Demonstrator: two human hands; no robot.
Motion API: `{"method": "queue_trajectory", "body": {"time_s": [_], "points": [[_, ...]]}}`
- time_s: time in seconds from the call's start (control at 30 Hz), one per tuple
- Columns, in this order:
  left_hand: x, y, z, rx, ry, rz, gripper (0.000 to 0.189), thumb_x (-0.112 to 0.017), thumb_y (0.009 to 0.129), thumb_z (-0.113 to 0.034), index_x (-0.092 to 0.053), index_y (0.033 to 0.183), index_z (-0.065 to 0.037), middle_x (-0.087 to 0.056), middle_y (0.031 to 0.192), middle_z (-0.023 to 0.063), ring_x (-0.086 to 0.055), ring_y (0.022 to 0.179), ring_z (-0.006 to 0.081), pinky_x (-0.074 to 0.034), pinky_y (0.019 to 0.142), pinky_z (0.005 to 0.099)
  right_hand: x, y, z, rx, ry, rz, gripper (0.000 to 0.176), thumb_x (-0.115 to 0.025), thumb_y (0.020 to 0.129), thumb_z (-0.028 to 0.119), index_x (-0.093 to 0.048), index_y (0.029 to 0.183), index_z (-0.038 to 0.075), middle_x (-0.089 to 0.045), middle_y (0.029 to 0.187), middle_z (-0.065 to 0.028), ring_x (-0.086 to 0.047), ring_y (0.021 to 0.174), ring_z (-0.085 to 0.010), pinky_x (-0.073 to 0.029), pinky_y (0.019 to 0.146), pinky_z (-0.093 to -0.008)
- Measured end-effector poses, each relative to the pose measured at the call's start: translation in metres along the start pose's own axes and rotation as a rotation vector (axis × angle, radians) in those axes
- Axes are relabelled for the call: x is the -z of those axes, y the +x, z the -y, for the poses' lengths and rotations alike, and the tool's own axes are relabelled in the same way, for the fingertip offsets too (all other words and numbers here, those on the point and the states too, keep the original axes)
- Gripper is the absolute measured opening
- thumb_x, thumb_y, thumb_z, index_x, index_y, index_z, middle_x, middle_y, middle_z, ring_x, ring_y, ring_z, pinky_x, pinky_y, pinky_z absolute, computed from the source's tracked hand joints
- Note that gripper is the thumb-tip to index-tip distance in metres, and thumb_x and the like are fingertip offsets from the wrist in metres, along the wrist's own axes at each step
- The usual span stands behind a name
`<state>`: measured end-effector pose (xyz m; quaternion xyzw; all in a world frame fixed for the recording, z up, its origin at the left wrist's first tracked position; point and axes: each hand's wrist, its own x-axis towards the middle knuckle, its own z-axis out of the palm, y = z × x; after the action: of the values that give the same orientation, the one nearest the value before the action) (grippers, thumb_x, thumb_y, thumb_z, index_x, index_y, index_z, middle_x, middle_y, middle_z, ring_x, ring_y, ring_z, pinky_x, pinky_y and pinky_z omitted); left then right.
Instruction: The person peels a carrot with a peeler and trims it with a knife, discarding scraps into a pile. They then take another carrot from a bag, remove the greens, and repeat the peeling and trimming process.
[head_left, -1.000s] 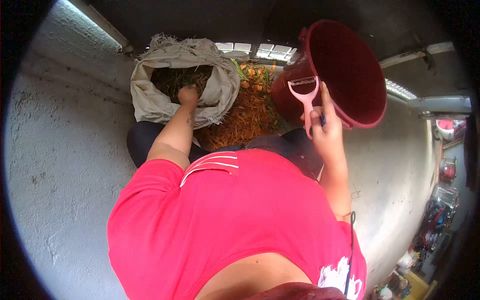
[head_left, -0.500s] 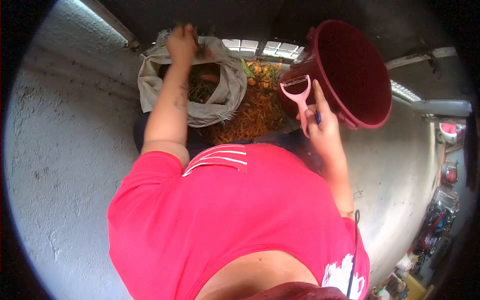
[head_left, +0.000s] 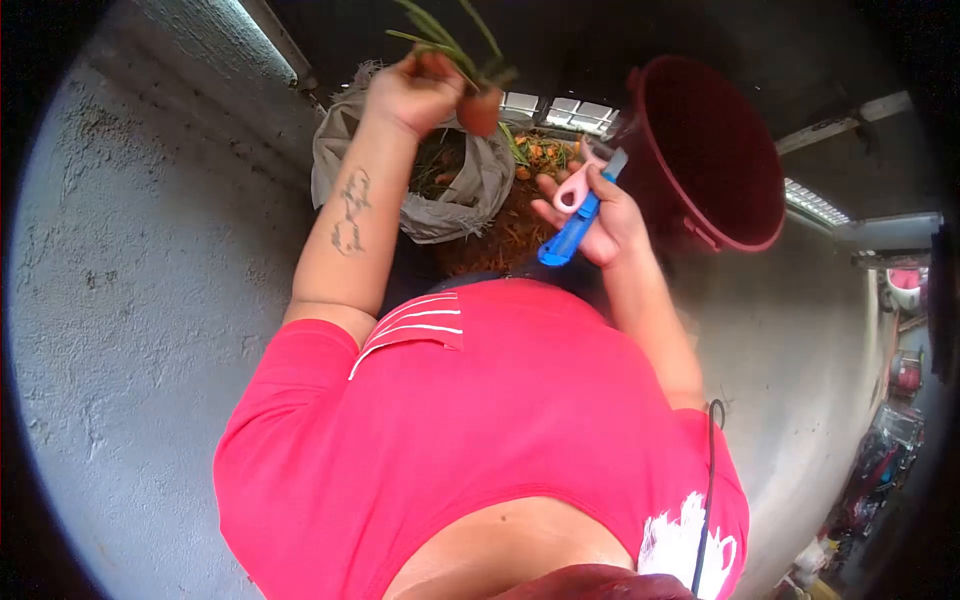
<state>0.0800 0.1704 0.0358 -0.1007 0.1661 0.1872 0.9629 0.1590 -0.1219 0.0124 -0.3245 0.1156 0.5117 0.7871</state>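
Observation:
A carrot (head_left: 479,110) with green stalks hangs from my left hand (head_left: 415,92), whose fingers are closed around the stalks near its top. That hand is above the white woven sack (head_left: 465,205), which holds greenery. In my right hand (head_left: 612,222) are two tools: a blue utility knife (head_left: 573,232) with its blade showing, pressed under the thumb, and a pink peeler (head_left: 573,190) lying beside it. The peeler's head is partly hidden behind the knife and fingers. Both tools are close to the left side of the dark red bucket (head_left: 648,150).
Orange peelings (head_left: 500,245) cover the floor between the sack and the bucket, with orange pieces and green stalks (head_left: 545,153) behind them. A rough grey wall (head_left: 150,270) stands at the left. Assorted household items (head_left: 880,450) are at the far right.
My left hand has come up from the sack's back edge, now showing the carrot. My right hand has turned palm up and moved slightly left, bringing the blue knife into full view beside the peeler.

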Motion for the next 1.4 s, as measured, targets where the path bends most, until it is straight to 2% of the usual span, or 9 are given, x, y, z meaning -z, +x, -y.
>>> {"method": "queue_trajectory", "body": {"time_s": [0.1,0.27,0.47,0.5,0.63,0.73,0.83,1.03,1.4], "points": [[0.002,-0.050,0.065,0.107,0.121,0.184,0.018,-0.046,0.099,-0.020,-0.056,0.094,-0.006,-0.059,0.077,0.0012,-0.058,0.072,0.0167,-0.051,0.073,0.0330,-0.005,-0.010,-0.012,-0.154,0.097,0.247,0.049,-0.040,0.101,0.035,-0.025,0.148,0.042,-0.054,0.122,-0.0171,-0.048,0.118,-0.0532,-0.033,0.092,-0.0799],[0.027,-0.090,0.098,0.298,0.411,0.621,0.022,-0.046,0.100,-0.027,-0.053,0.091,-0.008,-0.050,0.071,0.0008,-0.048,0.067,0.0160,-0.045,0.077,0.0317,0.003,-0.028,-0.001,-0.007,0.179,0.599,0.057,-0.042,0.100,0.040,-0.016,0.150,0.044,-0.063,0.081,-0.0064,-0.067,0.080,-0.0263,-0.047,0.088,-0.0663],[0.035,-0.112,0.049,0.159,0.878,0.527,0.050,-0.034,0.101,-0.050,-0.057,0.113,-0.007,-0.064,0.095,0.0075,-0.060,0.094,0.0215,-0.045,0.087,0.0331,0.006,-0.053,0.020,0.368,-0.112,0.641,0.029,-0.047,0.099,0.037,-0.050,0.119,0.015,-0.051,0.129,-0.0107,-0.055,0.117,-0.0395,-0.050,0.087,-0.0651],[0.036,-0.101,0.028,0.154,0.882,0.638,0.064,-0.030,0.098,-0.060,-0.053,0.128,-0.008,-0.063,0.117,0.0127,-0.058,0.112,0.0251,-0.045,0.093,0.0358,-0.002,-0.059,0.020,0.449,-0.205,0.635,0.056,-0.047,0.100,0.032,-0.022,0.149,0.026,-0.043,0.138,-0.0123,-0.050,0.124,-0.0386,-0.053,0.088,-0.0624],[-0.020,-0.102,0.024,-0.557,1.674,0.521,0.072,-0.046,0.092,-0.063,-0.046,0.138,-0.008,-0.055,0.130,0.0141,-0.054,0.119,0.0207,-0.045,0.095,0.0376,-0.020,-0.063,0.022,0.669,-0.615,0.732,0.053,-0.052,0.098,0.030,-0.035,0.143,0.009,-0.036,0.142,-0.0160,-0.047,0.124,-0.0369,-0.052,0.089,-0.0560],[-0.020,-0.091,0.055,-0.128,1.979,0.857,0.072,-0.067,0.086,-0.049,-0.045,0.138,-0.005,-0.056,0.127,0.0116,-0.052,0.120,0.0161,-0.044,0.096,0.0352,-0.031,-0.061,0.012,0.827,-0.822,0.739,0.059,-0.059,0.095,0.031,-0.038,0.140,-0.002,-0.035,0.144,-0.0170,-0.055,0.108,-0.0206,-0.048,0.095,-0.0387],[-0.014,-0.088,0.089,0.243,1.889,0.820,0.079,-0.081,0.075,-0.031,-0.043,0.137,0.000,-0.059,0.118,0.0056,-0.053,0.109,0.0119,-0.046,0.093,0.0288,-0.038,-0.054,0.006,0.811,-0.910,0.740,0.064,-0.057,0.097,0.024,-0.028,0.146,-0.005,-0.052,0.125,-0.0101,-0.056,0.087,-0.0120,-0.045,0.083,-0.0274],[0.029,-0.067,0.079,0.048,1.707,0.612,0.072,-0.084,0.065,-0.012,-0.052,0.129,-0.002,-0.057,0.123,0.0075,-0.054,0.111,0.0148,-0.044,0.097,0.0309,-0.026,-0.055,0.028,0.798,-1.090,0.374,0.033,-0.053,0.100,0.023,-0.052,0.125,0.002,-0.058,0.081,-0.0007,-0.054,0.069,-0.0067,-0.043,0.062,-0.0200],[0.054,-0.091,0.116,0.110,1.094,0.768,0.074,-0.078,0.073,-0.020,-0.043,0.136,-0.003,-0.060,0.118,0.0086,-0.060,0.104,0.0175,-0.047,0.092,0.0321,-0.044,-0.062,0.013,0.562,-1.470,0.226,0.037,-0.054,0.090,0.006,-0.050,0.126,-0.002,-0.064,0.096,-0.0172,-0.063,0.085,-0.0195,-0.052,0.073,-0.0348]]}}
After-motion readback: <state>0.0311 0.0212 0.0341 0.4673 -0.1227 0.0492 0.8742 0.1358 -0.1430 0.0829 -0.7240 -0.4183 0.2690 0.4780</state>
